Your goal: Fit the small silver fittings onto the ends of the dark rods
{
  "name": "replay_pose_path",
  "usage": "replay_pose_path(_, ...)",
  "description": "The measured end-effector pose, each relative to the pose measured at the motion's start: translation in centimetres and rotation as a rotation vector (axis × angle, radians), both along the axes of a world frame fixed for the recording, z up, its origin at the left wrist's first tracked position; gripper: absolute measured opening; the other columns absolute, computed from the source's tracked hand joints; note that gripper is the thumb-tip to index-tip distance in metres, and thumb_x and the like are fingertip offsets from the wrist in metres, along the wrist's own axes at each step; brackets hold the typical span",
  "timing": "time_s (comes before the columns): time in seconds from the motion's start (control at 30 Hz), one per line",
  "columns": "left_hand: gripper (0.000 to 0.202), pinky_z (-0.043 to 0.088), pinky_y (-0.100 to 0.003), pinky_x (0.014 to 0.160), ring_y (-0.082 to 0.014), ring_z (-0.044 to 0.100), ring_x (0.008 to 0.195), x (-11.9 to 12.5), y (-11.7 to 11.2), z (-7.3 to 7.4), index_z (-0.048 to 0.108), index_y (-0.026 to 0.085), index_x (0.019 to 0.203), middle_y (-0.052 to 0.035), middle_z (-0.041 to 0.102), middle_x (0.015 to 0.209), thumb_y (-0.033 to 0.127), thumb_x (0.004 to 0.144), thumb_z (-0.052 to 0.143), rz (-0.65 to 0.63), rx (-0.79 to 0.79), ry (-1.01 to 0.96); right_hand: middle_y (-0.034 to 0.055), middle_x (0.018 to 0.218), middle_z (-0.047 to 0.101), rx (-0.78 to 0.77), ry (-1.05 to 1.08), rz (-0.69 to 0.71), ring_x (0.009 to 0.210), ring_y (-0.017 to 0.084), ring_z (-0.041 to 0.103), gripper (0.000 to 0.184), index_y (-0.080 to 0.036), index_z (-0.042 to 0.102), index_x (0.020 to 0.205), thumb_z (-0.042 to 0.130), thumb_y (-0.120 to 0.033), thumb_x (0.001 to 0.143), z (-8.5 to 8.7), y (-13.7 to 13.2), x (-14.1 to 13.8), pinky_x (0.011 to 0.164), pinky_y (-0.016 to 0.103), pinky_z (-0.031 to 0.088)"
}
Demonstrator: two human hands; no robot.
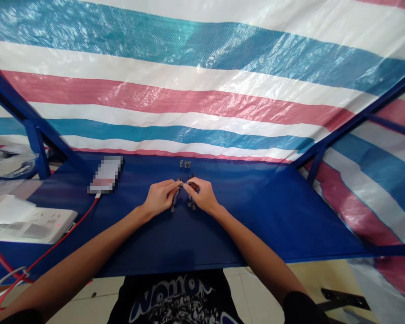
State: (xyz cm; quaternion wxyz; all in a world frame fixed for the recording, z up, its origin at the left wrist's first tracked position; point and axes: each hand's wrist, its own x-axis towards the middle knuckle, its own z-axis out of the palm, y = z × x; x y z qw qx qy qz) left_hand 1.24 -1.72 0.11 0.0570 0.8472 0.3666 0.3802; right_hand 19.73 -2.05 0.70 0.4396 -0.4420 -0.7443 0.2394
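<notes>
My left hand (160, 196) and my right hand (202, 194) meet over the middle of a blue table (273, 216), fingertips almost touching. Both pinch small dark thin parts (185, 184) between thumb and fingers; what the parts are I cannot make out. Several thin dark metal pieces (174, 204) lie on the table under and between the hands. A few small grey cylindrical pieces (185, 164) stand in a short row farther back, near the table's far edge.
A blurred flat device (105, 180) lies at back left with a red cable (70, 227) running from it. A white power strip (30, 223) sits at the left edge. A striped tarp (202, 90) hangs behind, with blue frame bars (37, 139) at both sides.
</notes>
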Motion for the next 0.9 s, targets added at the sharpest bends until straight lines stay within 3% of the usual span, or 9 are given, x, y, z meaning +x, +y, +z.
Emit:
replay_pose_path(0.47, 0.029, 0.044, -0.021, 0.059, -0.0121, 0.061, 0.064, -0.36, 0.32, -0.24, 0.069, 0.016, 0.101, -0.0037, 0.067, 0.075, 0.021, 0.092, 0.041, -0.016, -0.01, -0.006, 0.0022, 0.067, 0.06, -0.027, -0.046, 0.083, 0.063, 0.014, 0.056, 0.028, -0.018, 0.062, 0.08, 0.043, -0.034, 0.092, -0.04, 0.11, 0.2, 0.063, 0.024, 0.043)
replay_pose_path(0.9, 0.028, 0.043, -0.02, 0.057, -0.011, 0.06, 0.062, -0.5, 0.38, -0.42, 0.068, 0.015, 0.099, -0.0035, 0.067, 0.074, 0.018, 0.091, 0.041, -0.007, 0.069, 0.056, 0.0025, 0.065, 0.063, 0.055, -0.075, 0.044, 0.058, 0.012, 0.054, 0.021, -0.016, 0.066, 0.077, 0.053, -0.03, 0.085, -0.21, 0.38, 0.37, 0.06, 0.023, 0.042)
